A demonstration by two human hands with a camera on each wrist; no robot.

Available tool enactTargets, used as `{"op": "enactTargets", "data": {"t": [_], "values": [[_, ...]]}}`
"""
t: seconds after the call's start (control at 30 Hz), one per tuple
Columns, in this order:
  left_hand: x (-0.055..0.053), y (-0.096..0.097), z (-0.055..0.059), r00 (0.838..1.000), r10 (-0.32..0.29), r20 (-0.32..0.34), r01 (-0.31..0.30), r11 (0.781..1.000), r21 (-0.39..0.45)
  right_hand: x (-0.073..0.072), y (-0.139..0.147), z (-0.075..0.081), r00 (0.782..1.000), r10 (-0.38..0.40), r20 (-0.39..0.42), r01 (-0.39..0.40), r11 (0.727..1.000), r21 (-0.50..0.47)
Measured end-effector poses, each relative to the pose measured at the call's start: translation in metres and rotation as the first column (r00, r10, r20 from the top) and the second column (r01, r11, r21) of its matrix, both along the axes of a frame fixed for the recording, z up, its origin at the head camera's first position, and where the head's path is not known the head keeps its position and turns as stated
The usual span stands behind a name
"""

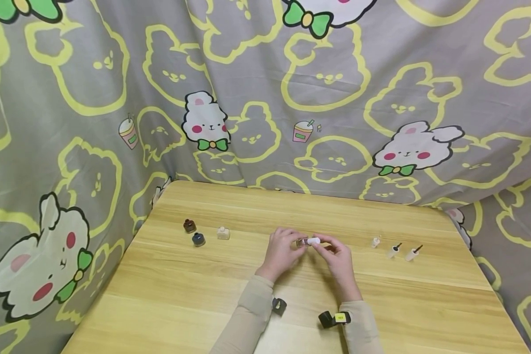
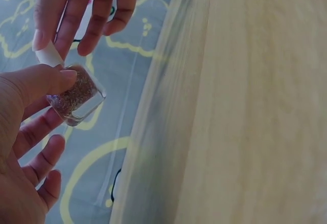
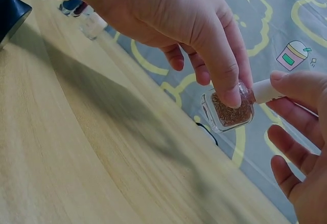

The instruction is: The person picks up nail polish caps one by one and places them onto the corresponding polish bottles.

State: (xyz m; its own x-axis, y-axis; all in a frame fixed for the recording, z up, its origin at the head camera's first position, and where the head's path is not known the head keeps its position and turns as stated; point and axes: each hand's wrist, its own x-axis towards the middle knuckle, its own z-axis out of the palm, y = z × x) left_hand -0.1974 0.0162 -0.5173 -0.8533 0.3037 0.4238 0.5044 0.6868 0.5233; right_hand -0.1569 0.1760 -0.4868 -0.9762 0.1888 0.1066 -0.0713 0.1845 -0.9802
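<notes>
My left hand pinches a small clear nail polish bottle with glittery copper contents between thumb and fingers. On its white cap my right hand has a thumb-and-finger grip. Both hands hold the bottle tilted sideways above the table; cap and bottle neck meet, but whether the thread is engaged I cannot tell. In the left wrist view the glitter bottle shows its thick glass base, while the thumb covers part of its side.
Left on the wooden table stand three capless polish bottles: dark brown, dark blue and pale. To the right, three white caps stand with brushes upward. A patterned curtain hangs behind.
</notes>
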Motion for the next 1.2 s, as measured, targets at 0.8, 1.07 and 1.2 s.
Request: {"op": "enactTargets", "data": {"t": [0.8, 1.07, 1.2], "values": [[0.002, 0.004, 0.000, 1.000, -0.017, -0.014, 0.017, 1.000, -0.002, -0.007, -0.007, -0.014, 0.986, -0.145, -0.087, 0.154, 0.983, 0.100], [0.003, 0.003, 0.002, 1.000, -0.008, 0.004, 0.008, 1.000, -0.018, -0.012, 0.000, -0.031, 0.991, 0.042, -0.126, -0.042, 0.999, 0.000], [0.002, 0.001, 0.003, 1.000, -0.008, 0.021, 0.008, 1.000, 0.004, -0.012, 0.002, -0.035, 0.987, 0.096, -0.131, -0.104, 0.993, -0.059]]}}
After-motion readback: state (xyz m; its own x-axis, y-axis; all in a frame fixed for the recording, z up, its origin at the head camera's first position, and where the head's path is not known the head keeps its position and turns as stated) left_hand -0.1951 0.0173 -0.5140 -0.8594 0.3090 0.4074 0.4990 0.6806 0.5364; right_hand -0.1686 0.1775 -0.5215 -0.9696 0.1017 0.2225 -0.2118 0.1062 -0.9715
